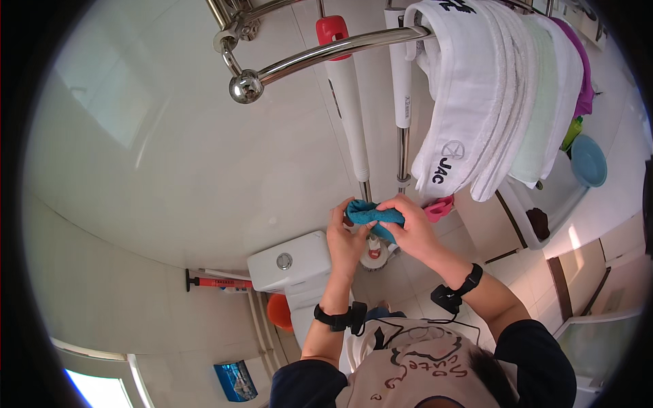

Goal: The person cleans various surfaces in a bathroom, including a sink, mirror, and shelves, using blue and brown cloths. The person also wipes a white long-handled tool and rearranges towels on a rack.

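Observation:
A folded teal cloth [385, 218] is held between both hands in front of my chest. My left hand [347, 229] grips its left end, fingers behind and thumb in front. At the right end, my right hand [410, 224] pinches the cloth, its thumb and index finger pressing on the fold. The thumbs meet near the cloth's middle. Just behind the hands hang a white mop handle with a red cap [349, 112] and a second white-and-steel handle [401, 76]. White towels [464, 102] hang above and to the right of my right hand.
A chrome towel rail [336, 49] crosses above the hands. Below left stands a toilet cistern [301, 257], with a red pump [219, 282] and an orange bucket [279, 312] beside it. To the right, a washbasin [553, 199] holds a dark cloth [537, 223]; a blue plastic basin [589, 161] leans there.

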`<action>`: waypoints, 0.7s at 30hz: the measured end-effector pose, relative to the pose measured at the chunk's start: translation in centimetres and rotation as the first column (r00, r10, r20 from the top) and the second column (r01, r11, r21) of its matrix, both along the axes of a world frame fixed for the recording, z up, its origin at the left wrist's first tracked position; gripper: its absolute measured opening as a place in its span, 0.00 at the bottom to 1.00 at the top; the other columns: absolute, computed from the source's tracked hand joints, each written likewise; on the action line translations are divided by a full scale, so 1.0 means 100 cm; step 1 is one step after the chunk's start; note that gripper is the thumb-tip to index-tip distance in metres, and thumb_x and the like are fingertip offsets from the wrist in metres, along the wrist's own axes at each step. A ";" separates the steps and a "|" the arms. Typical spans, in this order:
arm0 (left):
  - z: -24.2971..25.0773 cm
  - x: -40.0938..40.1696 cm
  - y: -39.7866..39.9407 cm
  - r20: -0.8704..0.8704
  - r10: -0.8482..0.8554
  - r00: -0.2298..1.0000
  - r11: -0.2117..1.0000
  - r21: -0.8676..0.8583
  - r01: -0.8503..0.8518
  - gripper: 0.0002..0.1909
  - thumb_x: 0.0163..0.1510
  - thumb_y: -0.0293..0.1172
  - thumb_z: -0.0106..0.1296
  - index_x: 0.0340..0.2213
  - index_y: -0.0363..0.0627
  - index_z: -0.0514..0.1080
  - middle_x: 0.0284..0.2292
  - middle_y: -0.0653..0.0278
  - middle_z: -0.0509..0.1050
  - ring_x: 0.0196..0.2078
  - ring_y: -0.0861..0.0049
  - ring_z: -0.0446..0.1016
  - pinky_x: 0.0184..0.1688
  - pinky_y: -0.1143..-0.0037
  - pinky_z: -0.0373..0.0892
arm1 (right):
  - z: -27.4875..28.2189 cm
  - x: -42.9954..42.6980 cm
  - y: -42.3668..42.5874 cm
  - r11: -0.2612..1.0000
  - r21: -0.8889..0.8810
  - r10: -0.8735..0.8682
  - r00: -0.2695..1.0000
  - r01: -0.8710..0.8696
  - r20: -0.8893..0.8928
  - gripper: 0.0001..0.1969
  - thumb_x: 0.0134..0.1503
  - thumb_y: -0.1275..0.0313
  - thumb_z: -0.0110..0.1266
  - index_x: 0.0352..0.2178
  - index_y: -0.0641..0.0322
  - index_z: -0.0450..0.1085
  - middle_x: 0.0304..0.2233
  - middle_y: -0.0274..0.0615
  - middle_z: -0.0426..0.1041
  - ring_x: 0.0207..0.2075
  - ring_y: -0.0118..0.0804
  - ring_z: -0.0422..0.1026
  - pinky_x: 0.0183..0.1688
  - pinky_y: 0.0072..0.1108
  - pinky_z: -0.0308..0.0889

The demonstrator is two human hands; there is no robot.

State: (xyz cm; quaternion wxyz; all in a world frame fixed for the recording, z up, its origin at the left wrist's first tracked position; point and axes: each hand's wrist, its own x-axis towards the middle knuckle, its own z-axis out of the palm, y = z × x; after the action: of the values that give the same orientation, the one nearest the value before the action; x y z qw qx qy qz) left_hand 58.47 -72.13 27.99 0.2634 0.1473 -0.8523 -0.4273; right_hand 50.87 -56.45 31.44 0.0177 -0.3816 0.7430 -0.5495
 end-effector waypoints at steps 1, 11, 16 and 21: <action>0.004 0.002 -0.001 0.003 0.005 1.000 1.000 0.003 -0.005 0.37 0.45 0.25 0.67 0.56 0.44 0.61 0.40 0.60 0.70 0.33 0.75 0.68 0.36 0.78 0.71 | 0.001 0.003 -0.012 1.000 0.003 0.005 1.000 -0.005 0.003 0.16 0.48 0.81 0.60 0.40 0.63 0.68 0.37 0.46 0.70 0.38 0.46 0.71 0.43 0.27 0.67; 0.000 0.022 -0.033 -0.285 0.068 0.956 0.357 0.902 0.244 0.35 0.62 0.42 0.50 0.63 0.53 0.46 0.56 0.53 0.59 0.52 0.68 0.67 0.51 0.69 0.68 | 0.011 0.016 -0.100 0.961 -0.262 0.186 0.910 -0.090 0.370 0.12 0.57 0.79 0.54 0.44 0.63 0.67 0.39 0.33 0.71 0.42 0.24 0.68 0.47 0.18 0.65; 0.008 0.004 -0.054 -0.245 0.158 0.956 0.529 0.839 0.127 0.28 0.62 0.39 0.50 0.57 0.40 0.54 0.48 0.57 0.70 0.50 0.74 0.68 0.53 0.74 0.64 | 0.019 0.017 -0.107 0.972 -0.235 0.028 0.999 -0.022 0.023 0.21 0.57 0.78 0.52 0.52 0.61 0.64 0.49 0.43 0.65 0.49 0.40 0.67 0.53 0.26 0.62; 0.106 -0.065 -0.111 -0.792 0.026 0.610 0.974 -0.118 -0.195 0.27 0.61 0.30 0.51 0.57 0.35 0.54 0.55 0.49 0.60 0.57 0.61 0.62 0.58 0.68 0.60 | 0.024 0.004 -0.088 0.962 -0.272 0.021 0.999 -0.007 0.050 0.20 0.54 0.80 0.53 0.50 0.60 0.66 0.47 0.44 0.66 0.48 0.40 0.68 0.49 0.27 0.66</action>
State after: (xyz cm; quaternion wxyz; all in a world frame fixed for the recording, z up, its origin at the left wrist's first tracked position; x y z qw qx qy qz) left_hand 51.99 -83.20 38.56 0.6481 -0.0280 -0.6773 -0.3470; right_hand 51.29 -65.28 33.88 -0.0116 -0.3712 0.6570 -0.6560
